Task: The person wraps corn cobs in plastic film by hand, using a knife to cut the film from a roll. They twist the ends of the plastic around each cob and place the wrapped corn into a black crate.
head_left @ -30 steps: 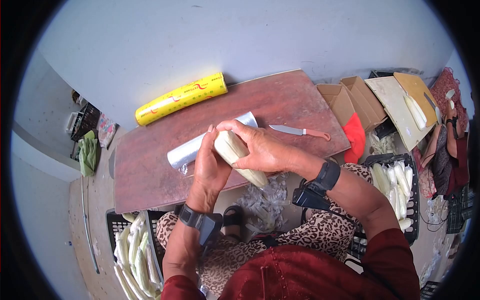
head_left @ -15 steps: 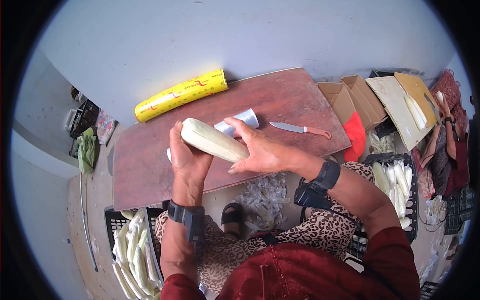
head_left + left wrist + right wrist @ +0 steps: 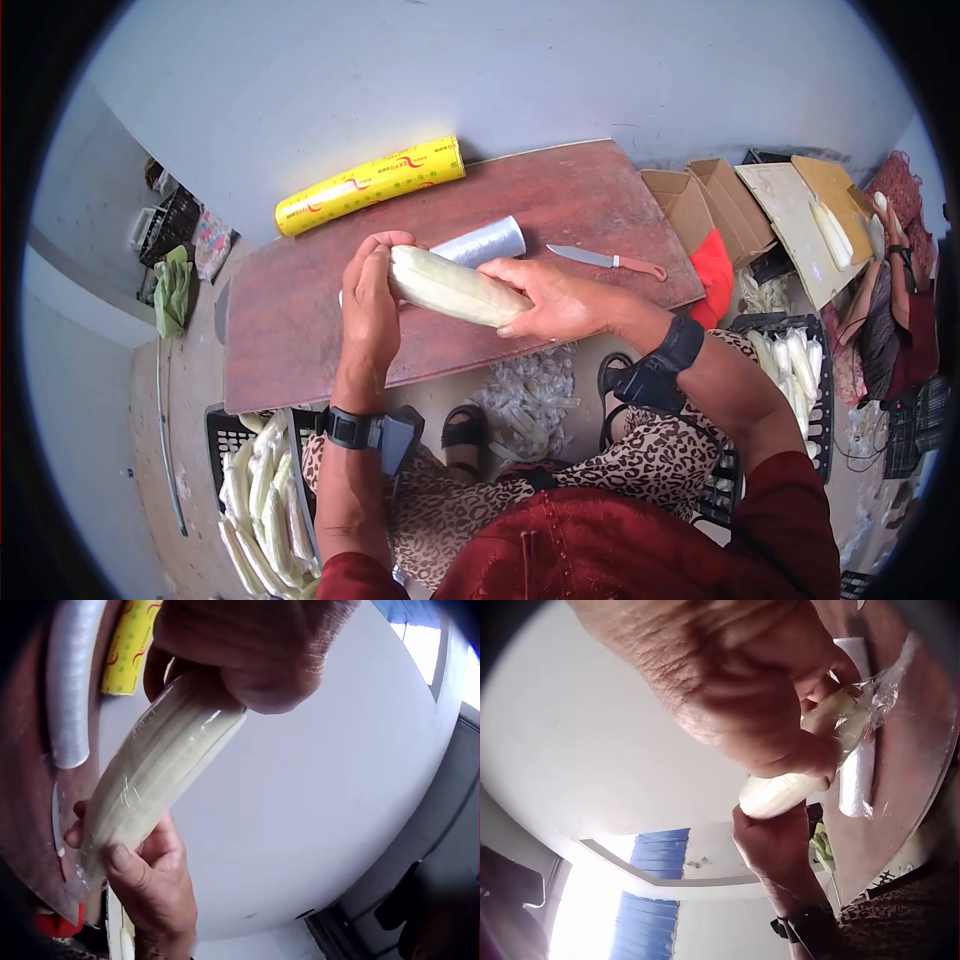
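Observation:
A pale, long vegetable is held slantwise above the red-brown table, between both hands. My left hand grips its upper left end. At the lower right end, my right hand holds it with thumb and fingers on either side. Shiny clear film covers the vegetable in the left wrist view, and loose film sticks out past the right fingers in the right wrist view. Behind it lies a roll of clear film, partly hidden.
A yellow roll lies along the table's back edge, a knife on the right. Crates of wrapped vegetables stand at both sides. Cardboard boxes and another person's arm are at the right; plastic scraps lie on the floor.
The vegetable has turned from steeply slanted to nearly level. My left hand has moved left and now curls round its end; my right hand has shifted slightly right along it.

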Available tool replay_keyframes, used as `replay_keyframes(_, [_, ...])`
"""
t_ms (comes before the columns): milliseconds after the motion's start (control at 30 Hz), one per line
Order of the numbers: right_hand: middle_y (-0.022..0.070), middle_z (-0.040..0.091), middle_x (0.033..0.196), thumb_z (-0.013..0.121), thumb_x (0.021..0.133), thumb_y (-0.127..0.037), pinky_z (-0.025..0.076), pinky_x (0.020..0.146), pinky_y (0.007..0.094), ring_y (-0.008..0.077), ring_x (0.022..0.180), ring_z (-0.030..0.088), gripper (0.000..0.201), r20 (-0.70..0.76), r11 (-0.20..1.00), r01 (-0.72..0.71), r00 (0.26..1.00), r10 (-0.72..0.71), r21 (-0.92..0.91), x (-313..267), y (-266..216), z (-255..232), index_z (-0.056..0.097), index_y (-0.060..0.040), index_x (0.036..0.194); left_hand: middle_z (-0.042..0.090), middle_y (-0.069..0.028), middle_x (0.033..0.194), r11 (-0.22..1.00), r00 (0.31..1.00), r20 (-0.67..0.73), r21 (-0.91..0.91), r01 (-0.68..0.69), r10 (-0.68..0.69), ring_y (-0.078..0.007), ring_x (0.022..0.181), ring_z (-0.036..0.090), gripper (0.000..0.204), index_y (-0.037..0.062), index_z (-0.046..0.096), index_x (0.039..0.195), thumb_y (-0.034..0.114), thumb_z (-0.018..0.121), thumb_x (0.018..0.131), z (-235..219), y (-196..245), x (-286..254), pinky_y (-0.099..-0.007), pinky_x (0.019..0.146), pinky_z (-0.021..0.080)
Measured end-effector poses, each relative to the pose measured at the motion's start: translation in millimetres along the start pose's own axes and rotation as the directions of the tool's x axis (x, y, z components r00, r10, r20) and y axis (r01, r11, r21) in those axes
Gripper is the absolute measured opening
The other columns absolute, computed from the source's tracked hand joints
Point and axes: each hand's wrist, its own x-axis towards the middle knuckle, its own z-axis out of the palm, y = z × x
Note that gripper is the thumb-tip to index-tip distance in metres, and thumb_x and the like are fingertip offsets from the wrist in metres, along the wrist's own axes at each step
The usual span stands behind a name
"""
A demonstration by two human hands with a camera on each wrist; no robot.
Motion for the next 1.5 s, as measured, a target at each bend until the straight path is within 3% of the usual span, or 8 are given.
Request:
replay_keyframes(167, [0.0151, 0.061, 0.117, 0.076, 0.075, -0.011, 0.046, 0.093, 0.0348, 0.0217, 0.108, 0.058, 0.06, 0.111, 0.996, -0.046, 0.993, 0.038, 0.071, -0.2, -4.3, -10.6, 0.05, 0.0016, 0.128, 0.066, -0.0125, 0.093, 0.855, 0.969, 0.134, 0.456, -0.247, 0.208, -0.02, 0.078, 0.061, 0.04, -0.0008, 0.061, 0.104, 0.035, 0.045, 0.101, -4.8, 13.9, -9.1, -0.0303, 0.068, 0.049])
replay_keyframes(400, [0.0107, 0.062, 0.115, 0.074, 0.077, -0.009, 0.046, 0.093, 0.0325, 0.0177, 0.105, 0.058, 0.058, 0.239, 0.994, -0.09, 0.968, 0.072, 0.066, 2.3, -14.7, -21.9, 0.051, 0.0016, 0.129, 0.063, -0.014, 0.089, 0.615, 0.847, 0.336, 0.583, -0.531, 0.412, -0.0267, 0.08, 0.062, 0.052, -0.0009, 0.063, 0.105, 0.039, 0.079, 0.076, -4.1, 25.8, -19.4, -0.0344, 0.073, 0.05])
replay_keyframes(567, [0.0076, 0.061, 0.114, 0.073, 0.076, -0.005, 0.047, 0.091, 0.0301, 0.015, 0.103, 0.058, 0.06, 0.293, 0.912, -0.172, 0.954, 0.061, 0.372, -0.9, 1.4, -11.5, 0.049, 0.0036, 0.131, 0.063, -0.0115, 0.088, 0.706, 0.896, 0.295, 0.553, -0.443, 0.331, -0.0218, 0.078, 0.061, 0.045, -0.0013, 0.063, 0.102, 0.031, 0.082, 0.075, -5.5, 19.5, -24.7, -0.0325, 0.071, 0.05])
replay_keyframes(667, [0.0069, 0.062, 0.11, 0.072, 0.078, -0.004, 0.049, 0.084, 0.0271, 0.0129, 0.096, 0.059, 0.058, 0.261, 0.858, -0.153, 0.965, 0.023, 0.49, 0.6, 9.6, 2.2, 0.05, 0.0053, 0.13, 0.063, -0.0061, 0.082, 0.844, 0.969, 0.15, 0.478, -0.244, 0.195, -0.013, 0.073, 0.058, 0.033, -0.0004, 0.065, 0.097, 0.025, 0.078, 0.081, -5.8, 9.9, -24.5, -0.028, 0.065, 0.048])
replay_keyframes(767, [0.0086, 0.059, 0.119, 0.073, 0.082, -0.007, 0.049, 0.091, 0.0291, 0.0132, 0.106, 0.058, 0.057, 0.298, 0.796, -0.25, 0.95, 0.092, 0.551, 2.2, 2.6, -4.5, 0.048, 0.0056, 0.131, 0.062, -0.001, 0.077, 0.893, 0.988, 0.049, 0.424, -0.152, 0.145, -0.0067, 0.069, 0.054, 0.022, 0.0014, 0.066, 0.095, 0.021, 0.074, 0.086, -6.3, 14.6, -20.3, -0.0232, 0.06, 0.044])
replay_keyframes(867, [0.0077, 0.063, 0.111, 0.07, 0.086, -0.009, 0.051, 0.081, 0.0258, 0.0109, 0.094, 0.061, 0.049, 0.206, 0.73, -0.199, 0.975, 0.081, 0.654, 3.7, 0.4, -10.3, 0.051, 0.0054, 0.129, 0.061, 0.0004, 0.074, 0.89, 0.983, -0.04, 0.433, -0.144, 0.179, -0.0057, 0.065, 0.054, 0.023, 0.002, 0.067, 0.093, 0.024, 0.07, 0.089, -6.5, 30.6, -15.1, -0.0212, 0.057, 0.043])
replay_keyframes(1067, [0.0056, 0.064, 0.088, 0.062, 0.089, -0.003, 0.047, 0.059, 0.0212, 0.0073, 0.067, 0.06, 0.035, 0.016, 0.737, -0.134, 0.986, 0.165, 0.662, -2.3, -8.3, -19.5, 0.056, 0.006, 0.122, 0.063, -0.001, 0.075, 0.932, 0.969, -0.165, 0.342, -0.119, 0.185, -0.0063, 0.064, 0.054, 0.028, 0.0007, 0.067, 0.092, 0.029, 0.069, 0.09, -12.3, 25.4, 1.6, -0.0212, 0.055, 0.042])
replay_keyframes(1500, [0.0102, 0.065, 0.092, 0.06, 0.089, -0.001, 0.047, 0.062, 0.0205, 0.0069, 0.067, 0.057, 0.009, -0.149, 0.833, -0.089, 0.968, 0.201, 0.546, -12.1, -9.5, -47.6, 0.058, -0.0004, 0.098, 0.062, -0.004, 0.079, 0.975, 0.959, -0.267, 0.218, -0.034, 0.094, -0.0084, 0.07, 0.055, 0.034, -0.0011, 0.066, 0.091, 0.033, 0.062, 0.094, -29.6, 25.5, 8.5, -0.0237, 0.06, 0.044])
